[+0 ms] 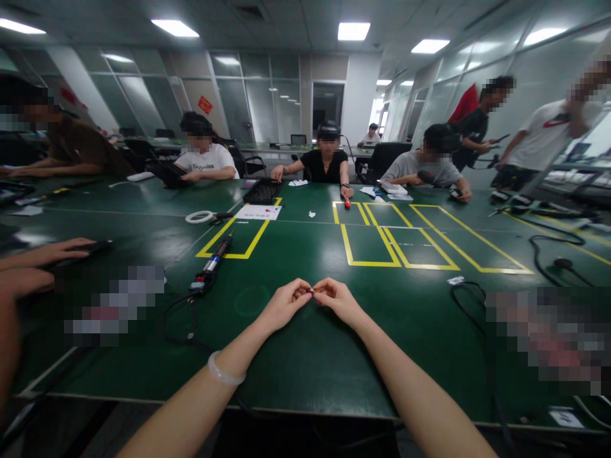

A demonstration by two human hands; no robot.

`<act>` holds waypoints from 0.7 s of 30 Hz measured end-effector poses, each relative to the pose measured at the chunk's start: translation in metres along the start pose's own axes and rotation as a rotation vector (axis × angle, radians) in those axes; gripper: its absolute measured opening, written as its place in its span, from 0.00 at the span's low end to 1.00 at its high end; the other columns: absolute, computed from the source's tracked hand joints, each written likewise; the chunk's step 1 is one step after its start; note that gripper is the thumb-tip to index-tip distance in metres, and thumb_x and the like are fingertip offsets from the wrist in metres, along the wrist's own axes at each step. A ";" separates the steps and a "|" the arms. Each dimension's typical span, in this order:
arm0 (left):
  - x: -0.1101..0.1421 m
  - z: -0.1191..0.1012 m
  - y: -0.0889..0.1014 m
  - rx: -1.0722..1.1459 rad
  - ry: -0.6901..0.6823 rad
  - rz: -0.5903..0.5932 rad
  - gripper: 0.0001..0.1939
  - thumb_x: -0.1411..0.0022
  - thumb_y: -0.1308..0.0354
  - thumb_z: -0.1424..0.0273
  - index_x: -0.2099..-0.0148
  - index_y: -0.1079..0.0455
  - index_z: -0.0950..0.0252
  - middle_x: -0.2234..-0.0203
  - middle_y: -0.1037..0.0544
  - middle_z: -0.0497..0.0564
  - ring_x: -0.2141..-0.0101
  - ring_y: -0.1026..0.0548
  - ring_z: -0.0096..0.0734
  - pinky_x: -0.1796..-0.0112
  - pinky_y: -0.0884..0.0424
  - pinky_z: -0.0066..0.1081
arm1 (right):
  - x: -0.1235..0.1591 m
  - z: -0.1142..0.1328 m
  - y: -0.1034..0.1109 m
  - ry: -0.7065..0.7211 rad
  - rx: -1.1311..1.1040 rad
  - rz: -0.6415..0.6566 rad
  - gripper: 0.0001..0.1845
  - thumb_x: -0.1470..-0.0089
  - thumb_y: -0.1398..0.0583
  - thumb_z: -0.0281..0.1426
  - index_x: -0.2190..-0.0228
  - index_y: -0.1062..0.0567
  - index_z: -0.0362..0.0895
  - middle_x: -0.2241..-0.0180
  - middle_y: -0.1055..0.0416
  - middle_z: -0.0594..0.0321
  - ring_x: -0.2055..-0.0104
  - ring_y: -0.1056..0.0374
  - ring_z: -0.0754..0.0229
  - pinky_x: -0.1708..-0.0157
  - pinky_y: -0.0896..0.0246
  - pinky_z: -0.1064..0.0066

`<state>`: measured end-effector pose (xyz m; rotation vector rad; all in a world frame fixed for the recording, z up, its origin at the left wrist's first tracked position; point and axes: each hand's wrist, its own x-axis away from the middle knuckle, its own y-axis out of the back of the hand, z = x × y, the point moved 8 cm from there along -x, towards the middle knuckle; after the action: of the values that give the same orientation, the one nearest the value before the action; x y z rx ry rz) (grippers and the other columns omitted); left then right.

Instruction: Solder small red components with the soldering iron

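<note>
My left hand (289,305) and my right hand (338,301) meet just above the green table (315,362). Between their fingertips is a tiny red and whitish piece (312,292), too small to name. Both hands are closed in a pinch on it, and the fingers hide most of it. A pale bracelet circles my left wrist. Left of my hands lies a pen-shaped electric screwdriver (213,262) with a black cable; neither hand touches it.
Yellow tape outlines (372,264) mark the table ahead. A black tray (262,190), a white sheet (258,212) and a coiled white cable (199,217) lie farther off. Black cables (534,248) run on the right. Several people sit around the table; a co-worker's hands (62,254) are at left.
</note>
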<state>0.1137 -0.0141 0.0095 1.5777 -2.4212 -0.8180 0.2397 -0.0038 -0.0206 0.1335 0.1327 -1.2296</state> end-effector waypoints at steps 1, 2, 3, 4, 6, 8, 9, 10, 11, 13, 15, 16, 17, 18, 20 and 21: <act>0.000 0.000 0.000 0.008 0.001 0.003 0.14 0.38 0.48 0.60 0.57 0.32 0.64 0.68 0.26 0.49 0.69 0.30 0.29 0.67 0.37 0.27 | 0.000 0.000 0.001 0.002 0.010 -0.006 0.15 0.52 0.36 0.38 0.66 0.28 0.40 0.73 0.31 0.65 0.74 0.37 0.67 0.72 0.40 0.74; 0.000 -0.001 0.001 0.016 0.002 0.002 0.14 0.38 0.48 0.60 0.56 0.32 0.64 0.67 0.26 0.49 0.68 0.30 0.29 0.67 0.37 0.27 | 0.000 0.000 0.002 0.004 0.019 -0.012 0.15 0.52 0.36 0.38 0.66 0.28 0.41 0.73 0.31 0.65 0.74 0.37 0.67 0.72 0.40 0.74; 0.000 0.000 0.001 0.023 0.005 -0.002 0.14 0.37 0.49 0.60 0.56 0.32 0.64 0.67 0.26 0.49 0.68 0.29 0.29 0.67 0.36 0.27 | 0.000 0.000 0.003 0.006 0.024 -0.016 0.15 0.52 0.37 0.38 0.66 0.28 0.41 0.72 0.30 0.65 0.74 0.37 0.67 0.72 0.40 0.73; 0.000 0.000 0.002 0.030 0.007 -0.009 0.14 0.36 0.50 0.60 0.55 0.33 0.64 0.67 0.26 0.49 0.68 0.29 0.29 0.66 0.36 0.28 | -0.001 0.000 0.003 0.008 0.026 -0.018 0.14 0.52 0.37 0.38 0.66 0.28 0.40 0.72 0.30 0.65 0.75 0.37 0.67 0.72 0.40 0.73; 0.000 0.002 0.004 0.035 0.011 -0.028 0.15 0.36 0.52 0.61 0.53 0.33 0.64 0.68 0.27 0.49 0.68 0.30 0.29 0.65 0.36 0.28 | -0.001 -0.001 0.004 0.009 0.023 -0.021 0.14 0.52 0.37 0.38 0.66 0.28 0.40 0.73 0.30 0.65 0.75 0.37 0.67 0.72 0.40 0.73; 0.000 0.002 0.006 0.034 0.012 -0.051 0.16 0.35 0.53 0.62 0.51 0.34 0.64 0.68 0.28 0.49 0.68 0.30 0.29 0.64 0.35 0.28 | -0.001 -0.002 0.005 0.004 0.019 -0.027 0.14 0.52 0.36 0.37 0.66 0.29 0.40 0.73 0.31 0.65 0.75 0.38 0.67 0.73 0.41 0.73; 0.001 0.002 0.007 0.031 0.014 -0.060 0.16 0.35 0.53 0.62 0.51 0.34 0.64 0.68 0.28 0.49 0.68 0.30 0.29 0.64 0.35 0.28 | -0.001 -0.003 0.005 0.001 0.020 -0.031 0.14 0.52 0.36 0.37 0.66 0.29 0.40 0.73 0.31 0.65 0.75 0.38 0.67 0.73 0.41 0.74; 0.002 0.001 0.008 0.025 0.017 -0.069 0.16 0.35 0.53 0.62 0.51 0.34 0.65 0.67 0.28 0.50 0.67 0.29 0.29 0.64 0.34 0.28 | -0.001 -0.003 0.005 -0.002 0.023 -0.035 0.14 0.52 0.36 0.37 0.66 0.29 0.40 0.74 0.31 0.66 0.75 0.38 0.67 0.73 0.41 0.74; 0.003 0.000 0.010 0.016 0.021 -0.076 0.16 0.35 0.53 0.62 0.51 0.34 0.65 0.66 0.27 0.50 0.67 0.29 0.29 0.64 0.34 0.28 | -0.001 -0.004 0.005 -0.005 0.028 -0.038 0.14 0.52 0.36 0.37 0.66 0.29 0.40 0.74 0.31 0.66 0.75 0.38 0.67 0.73 0.41 0.74; 0.005 -0.004 0.015 -0.024 0.015 -0.071 0.17 0.35 0.53 0.61 0.50 0.34 0.64 0.64 0.27 0.51 0.66 0.29 0.30 0.63 0.33 0.29 | -0.001 -0.005 0.005 -0.009 0.038 -0.040 0.14 0.52 0.37 0.37 0.66 0.29 0.41 0.74 0.32 0.66 0.75 0.38 0.67 0.73 0.42 0.74; 0.006 -0.010 0.028 -0.120 -0.015 -0.062 0.17 0.35 0.53 0.60 0.51 0.33 0.63 0.62 0.26 0.51 0.64 0.28 0.31 0.62 0.33 0.30 | -0.001 -0.005 0.005 -0.010 0.044 -0.038 0.14 0.52 0.37 0.37 0.66 0.29 0.41 0.74 0.32 0.66 0.75 0.38 0.67 0.73 0.42 0.74; 0.005 -0.012 0.039 -0.188 -0.032 -0.071 0.17 0.36 0.53 0.59 0.52 0.32 0.62 0.61 0.26 0.51 0.62 0.28 0.32 0.61 0.33 0.30 | -0.001 -0.006 0.005 -0.009 0.047 -0.037 0.14 0.52 0.37 0.37 0.66 0.29 0.41 0.74 0.31 0.65 0.75 0.38 0.67 0.73 0.43 0.74; 0.004 -0.012 0.054 -0.266 -0.041 -0.093 0.17 0.36 0.53 0.59 0.53 0.31 0.62 0.60 0.26 0.51 0.61 0.28 0.33 0.60 0.33 0.31 | -0.001 -0.006 0.005 -0.009 0.050 -0.035 0.14 0.52 0.37 0.37 0.66 0.29 0.41 0.74 0.31 0.65 0.75 0.38 0.67 0.74 0.43 0.74; 0.003 -0.009 0.073 -0.349 -0.038 -0.128 0.17 0.36 0.53 0.59 0.54 0.30 0.62 0.59 0.26 0.51 0.60 0.28 0.34 0.59 0.34 0.31 | -0.001 -0.006 0.005 -0.009 0.054 -0.034 0.14 0.52 0.37 0.37 0.66 0.29 0.41 0.74 0.32 0.66 0.76 0.39 0.68 0.74 0.43 0.74; -0.002 0.005 0.119 -0.510 0.032 -0.219 0.17 0.37 0.52 0.59 0.54 0.30 0.62 0.58 0.25 0.52 0.59 0.28 0.36 0.58 0.34 0.33 | -0.001 -0.007 0.004 -0.011 0.055 -0.027 0.14 0.52 0.37 0.37 0.66 0.29 0.41 0.75 0.32 0.66 0.76 0.40 0.68 0.75 0.44 0.75; -0.004 0.017 0.143 -0.599 0.088 -0.253 0.17 0.38 0.52 0.59 0.54 0.30 0.63 0.58 0.25 0.53 0.59 0.28 0.37 0.58 0.34 0.33 | -0.001 -0.008 0.004 -0.013 0.053 -0.022 0.14 0.52 0.37 0.37 0.66 0.29 0.41 0.75 0.32 0.66 0.76 0.40 0.68 0.75 0.44 0.75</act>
<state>-0.0065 0.0392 0.0691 1.6242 -1.6963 -1.3266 0.2427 0.0001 -0.0280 0.1707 0.0908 -1.2563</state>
